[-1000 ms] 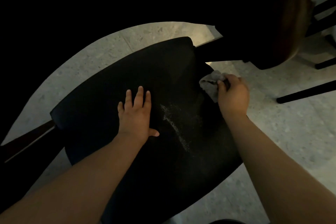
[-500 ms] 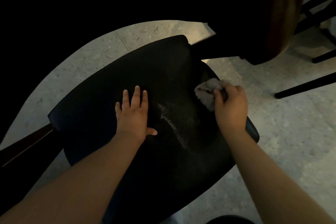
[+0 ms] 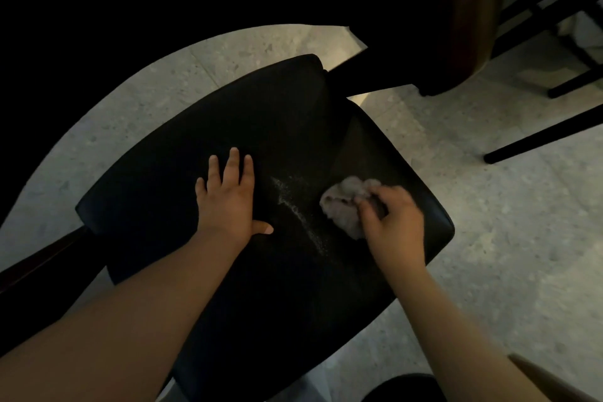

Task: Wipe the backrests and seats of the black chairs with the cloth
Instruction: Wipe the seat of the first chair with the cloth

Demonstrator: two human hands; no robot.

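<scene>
A black chair seat (image 3: 169, 192) fills the middle of the view, seen from above. My left hand (image 3: 228, 199) lies flat on it with fingers straight and spread. My right hand (image 3: 394, 222) grips a crumpled grey cloth (image 3: 342, 204) and holds it against the right part of the seat. A pale streak of dust or crumbs (image 3: 297, 212) runs diagonally across the seat between my two hands. The chair's backrest cannot be made out in the dark.
A dark round table (image 3: 466, 10) with a brown edge overhangs the upper part of the view. Black legs of another chair (image 3: 541, 137) stand at the right on the pale speckled floor (image 3: 505, 238).
My right hand has slid the cloth down and to the left, from the seat's right edge onto its surface, closer to the dust streak. My left hand has stayed flat in place.
</scene>
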